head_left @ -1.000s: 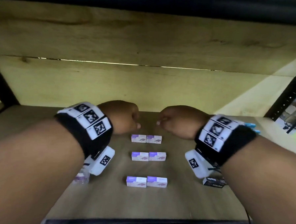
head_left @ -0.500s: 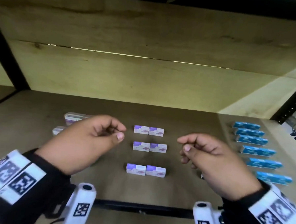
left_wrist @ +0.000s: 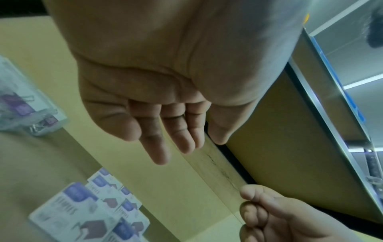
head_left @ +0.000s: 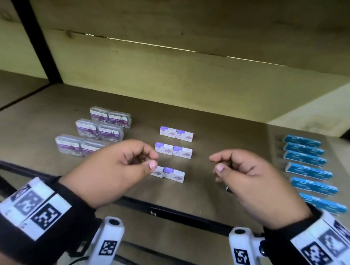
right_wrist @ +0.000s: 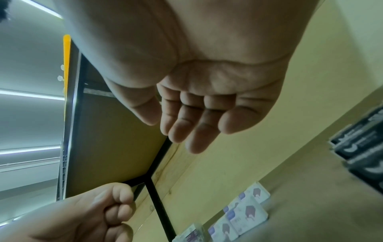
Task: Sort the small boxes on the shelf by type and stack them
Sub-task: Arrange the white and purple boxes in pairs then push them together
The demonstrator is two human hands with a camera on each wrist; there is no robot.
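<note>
Three pairs of small white-and-purple boxes (head_left: 173,151) lie in a column at the middle of the wooden shelf (head_left: 226,135). Clear purple-labelled clip boxes (head_left: 99,131) sit in three pairs at the left. Several blue boxes (head_left: 309,171) run in a column at the right. My left hand (head_left: 151,159) hovers over the nearest white pair, fingers loosely curled, holding nothing. My right hand (head_left: 216,163) hovers opposite it, also empty. The left wrist view shows my left hand's relaxed fingers (left_wrist: 165,131). Empty fingers (right_wrist: 186,124) also show in the right wrist view.
Black boxes (right_wrist: 360,147) lie on the shelf below my right hand, almost hidden in the head view. A black metal rail (head_left: 166,211) edges the shelf front. A wooden back wall (head_left: 172,81) and a black upright post (head_left: 27,33) close the bay.
Both hands have drawn back from deep in the shelf toward its front edge, and their fists have loosened. The view now takes in the clear boxes and the blue boxes.
</note>
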